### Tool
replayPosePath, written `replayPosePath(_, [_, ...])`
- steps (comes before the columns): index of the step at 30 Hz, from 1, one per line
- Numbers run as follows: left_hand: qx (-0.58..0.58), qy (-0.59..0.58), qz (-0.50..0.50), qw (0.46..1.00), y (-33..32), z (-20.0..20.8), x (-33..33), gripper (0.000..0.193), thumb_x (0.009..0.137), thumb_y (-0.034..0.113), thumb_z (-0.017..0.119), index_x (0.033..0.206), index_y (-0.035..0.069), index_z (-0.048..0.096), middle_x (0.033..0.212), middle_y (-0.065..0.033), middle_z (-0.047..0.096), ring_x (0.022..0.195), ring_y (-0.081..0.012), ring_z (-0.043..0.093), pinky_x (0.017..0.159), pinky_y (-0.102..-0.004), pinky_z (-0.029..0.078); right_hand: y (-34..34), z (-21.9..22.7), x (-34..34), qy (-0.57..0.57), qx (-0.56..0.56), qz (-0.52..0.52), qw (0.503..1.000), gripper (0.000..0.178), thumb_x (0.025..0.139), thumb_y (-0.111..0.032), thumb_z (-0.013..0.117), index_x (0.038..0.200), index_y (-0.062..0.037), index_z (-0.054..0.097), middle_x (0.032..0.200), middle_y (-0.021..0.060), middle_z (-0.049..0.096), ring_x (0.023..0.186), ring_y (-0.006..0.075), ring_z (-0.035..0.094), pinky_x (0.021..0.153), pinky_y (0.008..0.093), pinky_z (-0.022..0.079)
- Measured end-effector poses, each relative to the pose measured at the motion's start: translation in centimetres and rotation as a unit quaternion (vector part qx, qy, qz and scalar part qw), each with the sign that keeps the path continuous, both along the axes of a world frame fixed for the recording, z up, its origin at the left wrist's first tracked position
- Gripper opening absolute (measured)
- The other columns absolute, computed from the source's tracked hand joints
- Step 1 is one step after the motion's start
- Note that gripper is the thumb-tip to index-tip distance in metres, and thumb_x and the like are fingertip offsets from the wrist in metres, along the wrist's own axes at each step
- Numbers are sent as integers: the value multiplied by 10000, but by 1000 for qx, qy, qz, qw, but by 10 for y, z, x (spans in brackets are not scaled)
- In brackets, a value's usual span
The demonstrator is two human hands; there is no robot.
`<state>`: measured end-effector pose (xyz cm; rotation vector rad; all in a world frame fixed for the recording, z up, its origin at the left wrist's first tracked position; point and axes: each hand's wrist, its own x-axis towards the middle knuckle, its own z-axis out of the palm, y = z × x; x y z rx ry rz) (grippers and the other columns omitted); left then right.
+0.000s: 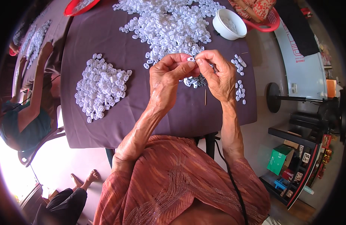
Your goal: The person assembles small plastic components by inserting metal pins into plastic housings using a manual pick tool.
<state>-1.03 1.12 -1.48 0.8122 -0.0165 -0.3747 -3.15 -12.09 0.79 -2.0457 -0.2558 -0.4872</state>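
My left hand (163,77) is closed in a pinch on a small white plastic piece (191,59) with openings in it, held above the table. The fingertips of my right hand (221,77) are pressed together at that piece's right side; what they grip is too small to make out. Below my hands, partly hidden, lies a small heap of grey and white parts (196,81). A thin wooden stick (205,97) rests on the cloth by my right wrist. Several loose white pieces (239,92) lie just right of my right hand.
The table has a dark purplish cloth (143,123). A large heap of white pieces (173,30) spreads at its far side, a smaller pile (101,86) at left. A white bowl (230,24) and a red basket (271,20) stand far right. Other people sit left and far right.
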Motion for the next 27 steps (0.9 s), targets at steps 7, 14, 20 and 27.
replayPosePath(7, [24, -3, 7, 1000, -1, -3, 0, 80, 774, -2, 582, 852, -17, 570, 786, -86, 609, 718, -176, 610, 723, -331, 516, 2, -5, 2, -26, -38, -9, 999, 57, 815, -64, 556, 836, -11, 558, 726, 42, 601, 656, 95, 583, 580, 229, 461])
replayPosePath(14, [-5, 15, 16, 1000, -6, -15, 4, 117, 766, 9, 601, 860, -42, 553, 769, -103, 610, 674, -182, 615, 669, -289, 512, -6, -14, 7, 26, -30, 12, 999, 89, 829, -95, 550, 857, -11, 560, 732, 42, 605, 658, 88, 578, 581, 231, 457])
replayPosePath(20, [-14, 19, -3, 1000, -3, -8, 5, 90, 783, -2, 573, 866, -24, 547, 787, -105, 607, 717, -188, 615, 705, -320, 519, -6, -13, 3, 59, 88, 13, 994, 139, 839, -126, 543, 922, -15, 554, 750, 56, 611, 666, 114, 594, 586, 239, 459])
replayPosePath(27, [-2, 9, 5, 1000, -5, -9, 3, 131, 768, 15, 600, 873, -38, 542, 786, -111, 616, 694, -190, 620, 685, -285, 509, -6, -13, 3, 56, 84, 17, 995, 141, 837, -136, 565, 901, -10, 574, 740, 8, 587, 669, 43, 525, 578, 183, 411])
